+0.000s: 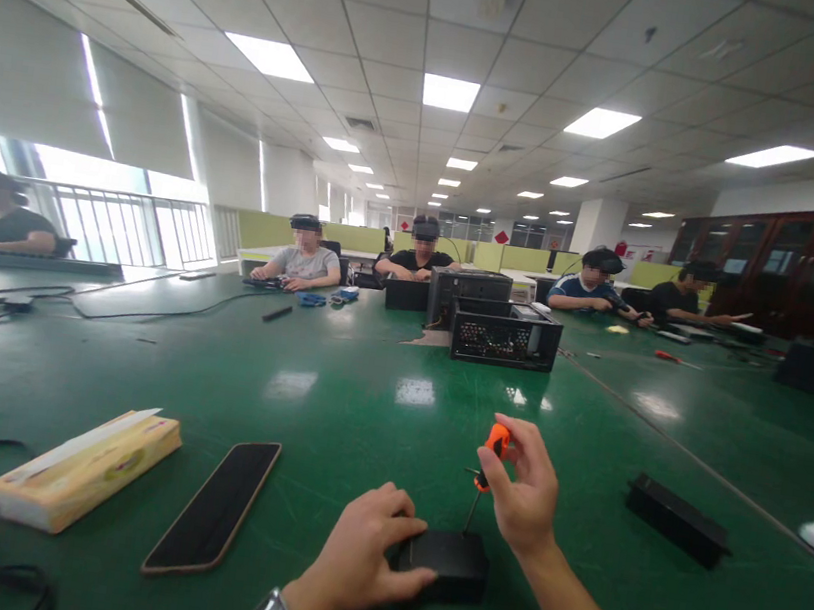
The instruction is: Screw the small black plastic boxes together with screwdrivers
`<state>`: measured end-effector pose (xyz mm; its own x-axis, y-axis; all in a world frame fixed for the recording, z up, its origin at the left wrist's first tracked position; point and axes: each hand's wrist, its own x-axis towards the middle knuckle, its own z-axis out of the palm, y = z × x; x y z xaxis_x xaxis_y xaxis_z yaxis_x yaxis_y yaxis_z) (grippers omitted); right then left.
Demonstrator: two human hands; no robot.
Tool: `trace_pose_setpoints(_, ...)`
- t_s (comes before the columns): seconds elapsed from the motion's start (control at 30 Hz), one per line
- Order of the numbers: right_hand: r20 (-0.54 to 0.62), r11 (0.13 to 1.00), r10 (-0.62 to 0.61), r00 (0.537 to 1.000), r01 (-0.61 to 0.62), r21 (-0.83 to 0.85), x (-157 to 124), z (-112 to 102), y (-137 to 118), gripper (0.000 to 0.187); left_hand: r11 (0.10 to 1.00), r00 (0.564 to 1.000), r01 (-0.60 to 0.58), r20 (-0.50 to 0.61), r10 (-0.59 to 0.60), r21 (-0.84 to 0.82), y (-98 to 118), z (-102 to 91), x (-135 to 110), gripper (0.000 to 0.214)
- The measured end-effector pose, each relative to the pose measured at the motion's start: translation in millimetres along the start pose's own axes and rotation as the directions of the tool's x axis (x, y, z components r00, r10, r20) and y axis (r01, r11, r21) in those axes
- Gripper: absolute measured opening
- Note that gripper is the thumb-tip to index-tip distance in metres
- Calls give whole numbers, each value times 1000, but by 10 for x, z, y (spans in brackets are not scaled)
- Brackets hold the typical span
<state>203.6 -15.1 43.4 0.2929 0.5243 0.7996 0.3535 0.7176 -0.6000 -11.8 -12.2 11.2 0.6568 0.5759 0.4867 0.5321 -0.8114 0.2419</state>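
Ceiling panels and windows give bright light, glaring on the green tabletop; edges look stretched, perhaps soft.

Orange-and-black screwdriver, black box (green, the tabletop).

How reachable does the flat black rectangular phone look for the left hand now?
Likely yes: only glossy green tabletop shows between the left hand and the phone, though that hand holds the small black rectangular box.

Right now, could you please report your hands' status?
Left hand gripping black box. Right hand holding orange screwdriver at box's far edge. Phone apart, left.
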Motion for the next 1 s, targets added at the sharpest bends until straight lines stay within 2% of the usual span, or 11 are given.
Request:
trace_pose_setpoints(0.1,4,1000,0,1000,0,1,-2,3,-27,31,999,1000,-21,11,20,40,5,-6,17,33)
trace_pose_setpoints(0.27,25,986,97,995,-99,138,-22,1,10,31,999,1000,-22,5,22,38,23,-3,13,33)
trace_pose_setpoints(0.43,-30,999,-11,999,12,31,4,-19,21,25,997,999,-7,-36,4,-75,5,21,-14,33)
trace_pose_setpoints(0.6,1,988,74,997,-74,136,7,-26,30,27,975,996,63,-56,-76,-212,-45,69,-29,37)
trace_pose_setpoints(0.67,2,990,49,999,-49,133,0,-25,44,24,964,993,81,-63,-100,-255,-54,88,-35,39)
trace_pose_setpoints(0.8,-7,998,-50,999,50,24,-8,-23,57,24,949,989,105,-65,-130,-298,-47,104,-43,40)
trace_pose_setpoints(1.0,-31,996,-90,995,89,-27,0,-17,26,29,957,981,191,18,-192,-219,-21,28,-33,48)
